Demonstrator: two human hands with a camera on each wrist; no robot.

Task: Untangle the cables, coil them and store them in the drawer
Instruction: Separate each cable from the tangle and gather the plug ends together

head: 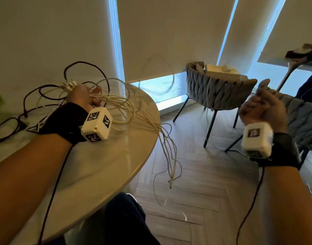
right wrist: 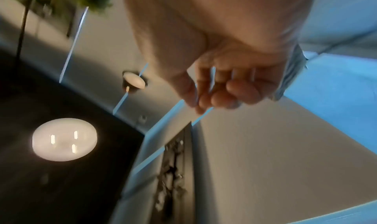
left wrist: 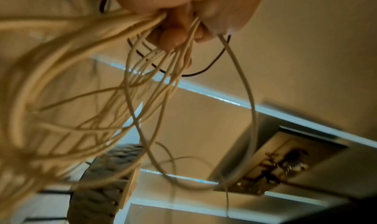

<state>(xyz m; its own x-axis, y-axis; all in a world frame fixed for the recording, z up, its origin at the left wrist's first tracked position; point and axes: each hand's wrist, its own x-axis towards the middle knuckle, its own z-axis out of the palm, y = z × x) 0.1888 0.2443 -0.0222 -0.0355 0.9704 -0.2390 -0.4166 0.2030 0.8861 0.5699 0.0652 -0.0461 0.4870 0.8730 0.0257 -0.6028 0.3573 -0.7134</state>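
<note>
My left hand grips a bundle of white cables above the round table. Their plugs stick out past the knuckles. The strands fan right, drop over the table edge and dangle toward the floor. In the left wrist view the fingers curl round these cables. A black cable loops on the table behind the hand. My right hand is raised far to the right with curled fingers, thumb against the index, and no cable shows in it. No drawer is in view.
A grey woven chair with a box on its seat stands beyond the table by the window. A second grey chair is behind my right hand. A thin cable trails on the wooden floor.
</note>
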